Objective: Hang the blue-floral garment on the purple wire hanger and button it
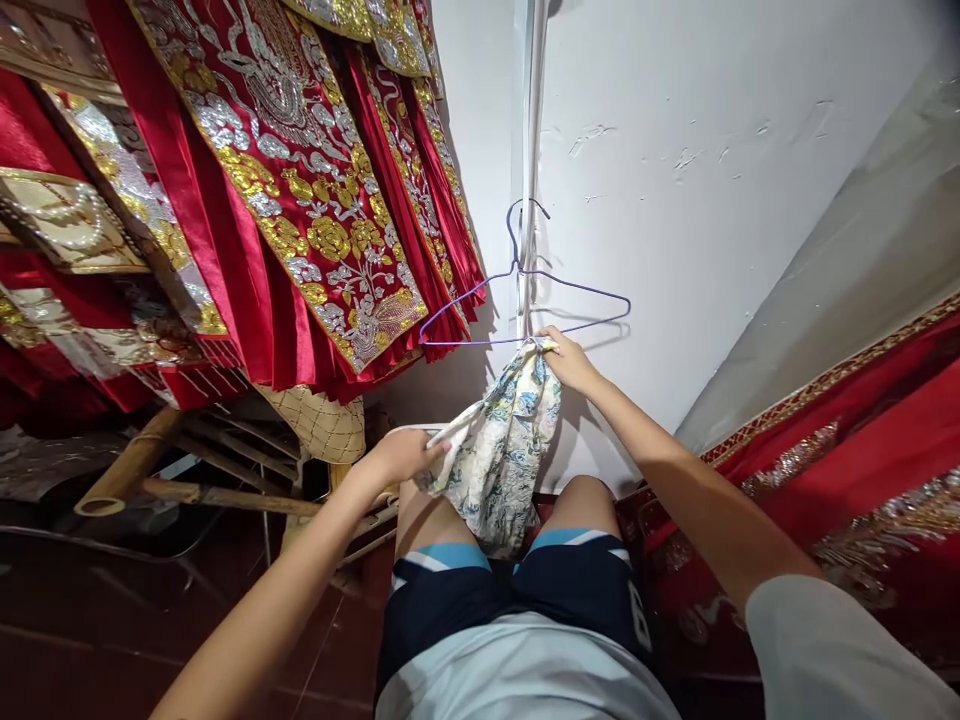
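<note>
A floral cloth garment (pixel 502 450), white with blue and green print, hangs bunched between my hands above my lap. My right hand (pixel 568 360) grips its gathered top edge, right at the lower bar of a purple wire hanger (pixel 574 283). Lower and to the left, my left hand (pixel 409 455) is closed on the garment's left edge. The hanger sits against the white wall, its hook up beside a vertical metal strip. Whether the cloth loops over the hanger bar or only touches it, I cannot tell.
Red embroidered costumes (pixel 315 190) with gold and silver sequins hang at the left. Below them stands a bamboo frame (pixel 232 497). A white wall (pixel 675 200) rises ahead. More red fringed fabric (pixel 885 450) hangs at the right.
</note>
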Demonstrator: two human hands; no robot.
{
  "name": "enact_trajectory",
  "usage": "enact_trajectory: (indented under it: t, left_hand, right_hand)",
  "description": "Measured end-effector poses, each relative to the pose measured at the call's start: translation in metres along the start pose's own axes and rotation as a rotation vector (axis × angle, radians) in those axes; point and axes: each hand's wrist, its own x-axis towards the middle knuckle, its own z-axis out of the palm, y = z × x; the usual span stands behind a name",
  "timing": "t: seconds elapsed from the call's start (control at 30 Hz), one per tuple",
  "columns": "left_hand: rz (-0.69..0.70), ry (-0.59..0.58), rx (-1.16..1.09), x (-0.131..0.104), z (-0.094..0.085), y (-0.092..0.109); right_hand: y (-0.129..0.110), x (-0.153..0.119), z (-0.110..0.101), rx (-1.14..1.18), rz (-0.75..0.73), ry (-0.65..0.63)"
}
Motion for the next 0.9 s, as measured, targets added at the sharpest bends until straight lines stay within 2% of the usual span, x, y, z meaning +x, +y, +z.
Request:
enact_trajectory:
  t: [0.07,0.2,0.3,0.37,0.47,0.6,0.63,0.7,0.77,0.8,0.83,0.9]
  left_hand:
    - [0.130,0.052,0.036,0.014,-0.016,0.013]
    - [0.434,0.101,0.324,0.041,-0.046,0.037]
    - [0.541,0.175,0.421,0.057,-0.057,0.058]
    - [0.602,0.196,0.378,0.063,-0.055,0.075]
    - [0.694,0.244,0.225,0.069,-0.041,0.101]
    - [0.697,0.392,0.145,0.077,-0.025,0.120]
    - [0.691,0.415,0.151,0.079,-0.024,0.121]
    - [0.688,0.438,0.178,0.082,-0.023,0.121]
    - [0.696,0.447,0.208,0.085,-0.024,0.119]
    - [0.703,0.447,0.214,0.086,-0.024,0.118]
    - [0.707,0.442,0.218,0.087,-0.025,0.118]
    - [0.703,0.427,0.238,0.088,-0.028,0.119]
  right_hand:
    - [-0.005,-0.009,-0.013,-0.038,-0.061,0.040]
    - [-0.022,-0.033,-0.036,-0.037,-0.081,0.029]
    - [-0.039,-0.047,-0.043,0.019,-0.068,0.002]
    - [-0.049,-0.052,-0.039,0.071,-0.075,-0.002]
    - [-0.062,-0.056,-0.029,0.161,-0.078,-0.005]
    - [-0.067,-0.063,-0.027,0.152,-0.103,0.023]
    - [-0.066,-0.064,-0.032,0.103,-0.120,0.076]
    - [-0.059,-0.062,-0.048,-0.015,-0.141,0.275]
    - [-0.050,-0.056,-0.071,-0.124,-0.137,0.503]
    - [-0.045,-0.052,-0.084,-0.172,-0.126,0.573]
    - [-0.040,-0.047,-0.097,-0.218,-0.110,0.592]
    - [-0.033,-0.040,-0.122,-0.283,-0.066,0.499]
